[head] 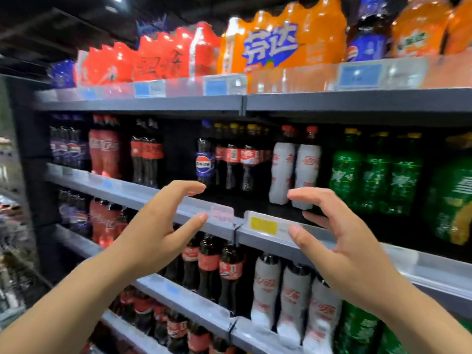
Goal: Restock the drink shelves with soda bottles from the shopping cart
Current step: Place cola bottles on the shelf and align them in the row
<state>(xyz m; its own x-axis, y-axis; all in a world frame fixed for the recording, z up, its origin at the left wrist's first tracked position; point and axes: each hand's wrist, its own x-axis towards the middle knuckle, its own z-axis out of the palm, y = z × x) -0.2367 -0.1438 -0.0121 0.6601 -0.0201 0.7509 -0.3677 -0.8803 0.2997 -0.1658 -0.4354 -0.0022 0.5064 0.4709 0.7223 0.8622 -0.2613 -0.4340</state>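
Both of my hands hover in front of the middle drink shelf [158,200], holding nothing. My left hand [163,226] has its fingers spread and curved, just below a blue-labelled Pepsi bottle [205,159]. My right hand [339,241] is open too, its fingertips close to two white-wrapped cola bottles [293,172]. Between them stand dark cola bottles with red labels [237,159]. A bare dark patch of shelf [245,203] lies in front of those bottles. The shopping cart is out of view.
The top shelf [357,100] carries large red, orange and blue bottle packs. Green soda bottles [373,172] fill the right of the middle shelf. A yellow price tag [263,224] sits on the shelf rail. Lower shelves hold cola and white bottles [293,297].
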